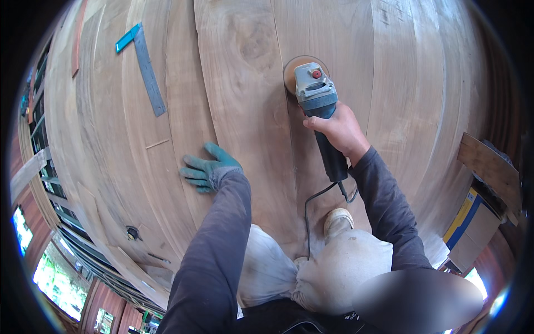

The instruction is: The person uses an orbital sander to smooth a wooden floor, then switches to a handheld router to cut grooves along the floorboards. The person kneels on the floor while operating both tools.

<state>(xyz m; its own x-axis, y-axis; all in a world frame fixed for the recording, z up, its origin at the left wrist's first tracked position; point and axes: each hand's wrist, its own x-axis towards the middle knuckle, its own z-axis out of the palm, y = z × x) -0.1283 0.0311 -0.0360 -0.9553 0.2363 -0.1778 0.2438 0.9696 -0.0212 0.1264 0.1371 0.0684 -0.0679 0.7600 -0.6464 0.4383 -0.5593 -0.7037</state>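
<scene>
Pale brown wood planks (245, 106) fill most of the view, their joints running away from the person. The angle grinder (319, 99) is over them, a bit right of centre: grey head w/ a red button, dark body, a round disc (290, 65) at the far end. The disc is right by a joint; can't tell if it's spinning or how firmly it meets the wood.

The bare right hand (344, 131) is wrapped round the grinder's body just behind the head, fingers closed on it, thumb across the top. A black cord (306, 214) leaves the rear end, bends, & runs down twd the person's legs, near a pale shoe (337, 222).

The left hand (210, 169), in a green & grey glove (the right has none), is palm down on the planks, fingers spread, w/ nothing in its grip. It's lower left of the grinder, well apart from it.

A thin wood sliver (157, 144) lies left of the glove. Farther up & left, a try square (148, 73) w/ teal stock & grey blade. Off to the R, a cardboard box (476, 231) w/ blue & yellow on its side, next to a brown board (483, 166). Lower L, a small dark round thing (132, 232), too small to ID.
</scene>
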